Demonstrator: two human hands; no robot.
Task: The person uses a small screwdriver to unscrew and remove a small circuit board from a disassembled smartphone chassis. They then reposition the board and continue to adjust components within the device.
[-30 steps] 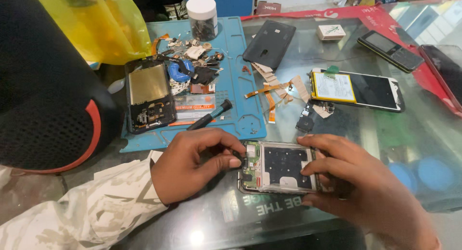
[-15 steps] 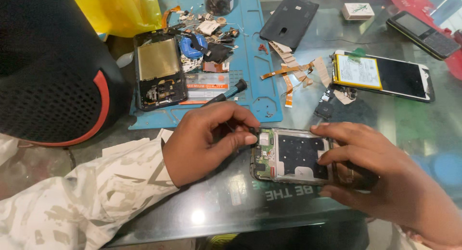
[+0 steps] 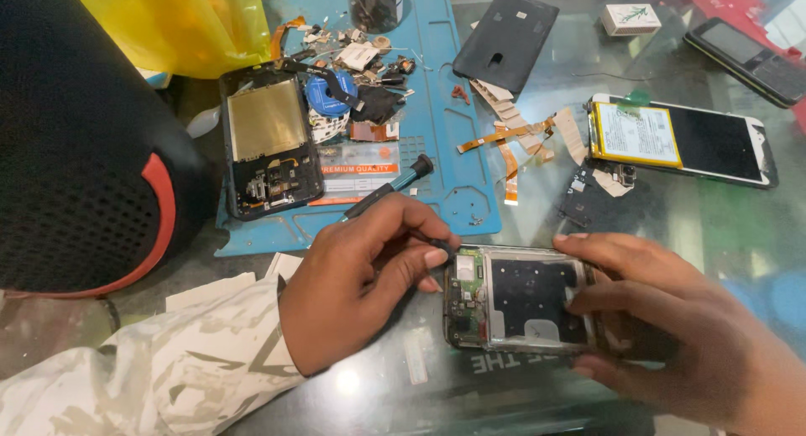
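Note:
An opened phone (image 3: 520,300) with its back off lies on the glass table, circuit board and black shield showing. My right hand (image 3: 672,331) grips its right end and steadies it. My left hand (image 3: 361,272) holds a thin dark screwdriver (image 3: 390,188), whose tip sits at the phone's upper left corner by the board. The screwdriver's handle points up and away over the blue mat.
A blue work mat (image 3: 445,125) holds another opened phone (image 3: 269,146), loose parts and a small jar (image 3: 374,4). Beyond lie a black back cover (image 3: 506,41), orange flex cables (image 3: 512,142), a battery on a screen (image 3: 680,138), a yellow bag (image 3: 193,20) and a black speaker (image 3: 75,151).
The view has moved closer and lower over the hands. My left hand has shifted slightly, keeping the screwdriver tip at the phone's corner; my right hand keeps its grip.

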